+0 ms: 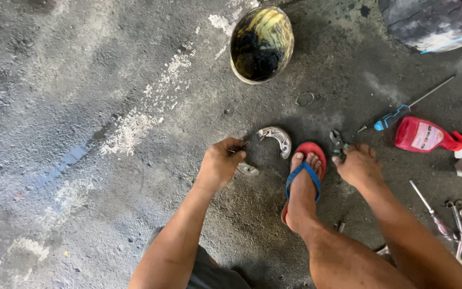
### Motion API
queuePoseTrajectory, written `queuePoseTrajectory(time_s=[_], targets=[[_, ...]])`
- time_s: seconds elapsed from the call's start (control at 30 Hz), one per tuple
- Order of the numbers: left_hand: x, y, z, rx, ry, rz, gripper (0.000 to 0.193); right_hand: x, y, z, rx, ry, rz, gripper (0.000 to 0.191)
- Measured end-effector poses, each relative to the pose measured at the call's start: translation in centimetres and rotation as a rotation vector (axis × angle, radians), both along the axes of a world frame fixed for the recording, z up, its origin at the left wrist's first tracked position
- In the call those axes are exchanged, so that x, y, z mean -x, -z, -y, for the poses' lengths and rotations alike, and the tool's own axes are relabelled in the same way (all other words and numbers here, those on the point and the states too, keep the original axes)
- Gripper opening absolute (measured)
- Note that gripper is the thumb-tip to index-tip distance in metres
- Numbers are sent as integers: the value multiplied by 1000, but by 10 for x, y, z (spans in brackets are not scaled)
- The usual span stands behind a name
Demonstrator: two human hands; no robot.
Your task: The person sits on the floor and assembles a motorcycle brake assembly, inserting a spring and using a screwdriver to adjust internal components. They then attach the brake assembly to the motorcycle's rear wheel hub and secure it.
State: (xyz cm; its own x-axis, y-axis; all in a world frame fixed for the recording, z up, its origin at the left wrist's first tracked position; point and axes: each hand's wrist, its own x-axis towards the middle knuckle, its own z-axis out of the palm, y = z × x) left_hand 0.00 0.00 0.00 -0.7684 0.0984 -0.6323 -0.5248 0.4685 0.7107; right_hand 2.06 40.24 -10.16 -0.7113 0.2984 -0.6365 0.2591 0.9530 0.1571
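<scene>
Left hand [221, 162] low on the concrete floor [81, 107], fingers curled tight, pinching a thin metal piece, too small to identify, at the near end of a curved metal brake shoe [277, 139]. A second curved shoe [247, 169] lies just under the knuckles. Right hand [358, 165] past the red-and-blue sandal [310, 172], fingertips closed on pliers [338, 142]. Beyond those fingers: blue-handled screwdriver [399, 113], red spray bottle [426, 136]. Farthest out, a grimy yellow bowl [261, 43].
</scene>
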Motion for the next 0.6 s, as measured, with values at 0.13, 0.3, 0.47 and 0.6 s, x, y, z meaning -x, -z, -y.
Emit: queuePoseTrajectory(time_s=[0.13,0.3,0.47,0.6], targets=[[3,6,-2,50,29,176,31,6,-30,59,296,-179,-329,41],[-5,27,-14,-112,78,97,27,11,-35,133,1102,-103,-285,42],[-20,37,-22,-3,207,135,25,4,-27,155,1045,-450,-304,25],[-22,36,-20,19,197,146,25,3,-26,160,995,-370,-207,31]])
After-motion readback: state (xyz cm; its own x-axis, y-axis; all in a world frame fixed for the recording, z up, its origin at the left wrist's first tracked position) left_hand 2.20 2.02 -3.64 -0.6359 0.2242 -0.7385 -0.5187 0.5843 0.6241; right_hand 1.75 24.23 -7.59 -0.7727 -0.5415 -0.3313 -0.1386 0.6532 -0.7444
